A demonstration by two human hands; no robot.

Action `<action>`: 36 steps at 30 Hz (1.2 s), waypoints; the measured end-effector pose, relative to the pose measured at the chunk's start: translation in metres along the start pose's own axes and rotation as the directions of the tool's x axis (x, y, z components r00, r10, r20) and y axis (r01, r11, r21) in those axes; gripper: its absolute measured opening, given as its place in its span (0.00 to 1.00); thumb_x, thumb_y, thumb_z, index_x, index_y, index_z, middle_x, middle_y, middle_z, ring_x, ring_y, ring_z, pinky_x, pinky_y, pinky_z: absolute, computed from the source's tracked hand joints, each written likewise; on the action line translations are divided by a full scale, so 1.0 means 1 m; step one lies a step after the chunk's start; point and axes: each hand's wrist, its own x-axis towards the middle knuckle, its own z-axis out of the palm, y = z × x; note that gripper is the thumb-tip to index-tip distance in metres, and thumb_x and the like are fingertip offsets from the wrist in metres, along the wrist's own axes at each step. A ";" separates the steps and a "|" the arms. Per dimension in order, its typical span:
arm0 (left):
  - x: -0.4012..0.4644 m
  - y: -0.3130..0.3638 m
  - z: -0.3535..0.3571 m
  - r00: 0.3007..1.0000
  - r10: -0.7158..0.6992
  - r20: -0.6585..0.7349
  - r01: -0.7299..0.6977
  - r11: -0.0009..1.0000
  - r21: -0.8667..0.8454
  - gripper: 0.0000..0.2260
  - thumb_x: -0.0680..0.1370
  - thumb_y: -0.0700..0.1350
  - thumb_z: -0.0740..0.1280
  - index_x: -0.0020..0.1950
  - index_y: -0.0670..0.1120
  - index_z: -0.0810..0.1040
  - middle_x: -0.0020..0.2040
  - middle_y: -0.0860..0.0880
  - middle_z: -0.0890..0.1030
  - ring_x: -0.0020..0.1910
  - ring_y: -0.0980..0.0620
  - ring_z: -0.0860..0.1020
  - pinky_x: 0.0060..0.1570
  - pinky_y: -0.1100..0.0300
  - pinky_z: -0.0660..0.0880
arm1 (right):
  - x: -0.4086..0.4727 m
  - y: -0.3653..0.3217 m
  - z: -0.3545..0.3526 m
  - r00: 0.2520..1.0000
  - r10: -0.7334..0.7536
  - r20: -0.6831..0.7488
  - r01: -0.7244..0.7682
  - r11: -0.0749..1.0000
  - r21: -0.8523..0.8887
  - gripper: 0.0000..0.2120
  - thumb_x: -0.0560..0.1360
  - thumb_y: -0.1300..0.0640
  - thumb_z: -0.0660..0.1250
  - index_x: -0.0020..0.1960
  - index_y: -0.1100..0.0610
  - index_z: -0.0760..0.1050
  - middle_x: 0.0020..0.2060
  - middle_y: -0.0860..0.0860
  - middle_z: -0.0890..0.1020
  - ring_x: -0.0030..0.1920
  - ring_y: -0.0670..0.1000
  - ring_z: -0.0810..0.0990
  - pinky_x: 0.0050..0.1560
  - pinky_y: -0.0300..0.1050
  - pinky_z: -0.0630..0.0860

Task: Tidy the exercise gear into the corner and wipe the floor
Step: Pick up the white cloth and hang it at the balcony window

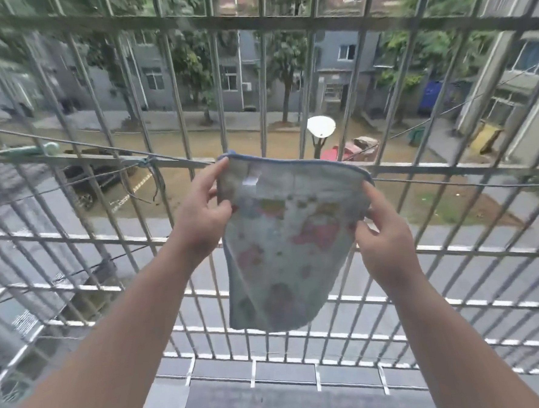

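— Bars first, since they fill your whole view: the metal window grille (196, 164) stands right in front of you, with the courtyard and grey housing blocks beyond it. Why are you facing it with a cloth?

— Judging by the task, you want the cloth either aired over a rail or taken in for wiping the floor; which of the two I cannot tell.

— And the cloth itself?

— The printed cloth (279, 234), blue-edged with faded pink and green patches, hangs in the air between your hands, in front of the grille's middle rail. You hold it stretched by its top edge so it falls flat and open rather than bunched. Whether it touches the rail, I cannot tell.

— My hands?

— Your left hand (204, 214) grips the upper left corner, fingers curled round the hem, thumb in front. Your right hand (380, 225) pinches the upper right edge between thumb and fingers. Both are grasping the cloth; neither is released.

— Anything smaller?

— A knotted cord (147, 167) is tied to the rail just left of the cloth.
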 end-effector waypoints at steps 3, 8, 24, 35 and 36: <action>0.027 -0.001 0.012 0.999 0.044 -0.003 -0.044 0.997 0.061 0.33 0.73 0.32 0.60 0.71 0.62 0.70 0.72 0.58 0.70 0.67 0.47 0.74 0.64 0.43 0.74 | 0.029 0.001 -0.007 0.999 -0.026 0.022 0.024 0.998 0.050 0.34 0.76 0.70 0.57 0.73 0.38 0.67 0.68 0.44 0.76 0.68 0.46 0.74 0.66 0.53 0.75; 0.062 0.014 0.026 0.992 0.128 0.010 -0.128 0.988 0.088 0.33 0.73 0.30 0.60 0.74 0.55 0.68 0.72 0.61 0.69 0.66 0.47 0.75 0.62 0.45 0.76 | 0.079 0.001 -0.016 0.994 -0.046 0.096 0.028 0.983 0.181 0.34 0.77 0.70 0.53 0.74 0.39 0.65 0.67 0.50 0.77 0.64 0.51 0.79 0.63 0.55 0.77; 0.161 0.025 0.039 0.968 0.231 0.096 -0.249 0.858 0.449 0.37 0.73 0.26 0.59 0.81 0.43 0.54 0.80 0.47 0.53 0.77 0.59 0.51 0.66 0.81 0.51 | 0.175 0.004 0.005 0.983 -0.106 0.148 0.088 0.988 0.124 0.45 0.66 0.71 0.51 0.77 0.39 0.59 0.76 0.48 0.66 0.76 0.53 0.64 0.73 0.64 0.62; 0.174 -0.031 0.055 0.951 -0.090 0.295 -0.099 0.818 0.567 0.48 0.71 0.27 0.60 0.80 0.53 0.36 0.77 0.61 0.30 0.74 0.66 0.45 0.63 0.75 0.55 | 0.181 0.041 0.047 0.990 0.108 0.096 -0.092 0.983 -0.156 0.45 0.70 0.75 0.53 0.81 0.50 0.43 0.80 0.44 0.44 0.78 0.40 0.42 0.76 0.39 0.39; 0.175 -0.036 0.055 0.946 -0.111 0.305 -0.091 0.812 0.577 0.49 0.71 0.28 0.61 0.80 0.53 0.35 0.77 0.62 0.29 0.74 0.65 0.47 0.65 0.71 0.58 | 0.181 0.042 0.050 0.986 0.111 0.121 -0.086 0.978 -0.191 0.45 0.70 0.75 0.53 0.81 0.50 0.43 0.80 0.43 0.42 0.77 0.39 0.40 0.76 0.39 0.38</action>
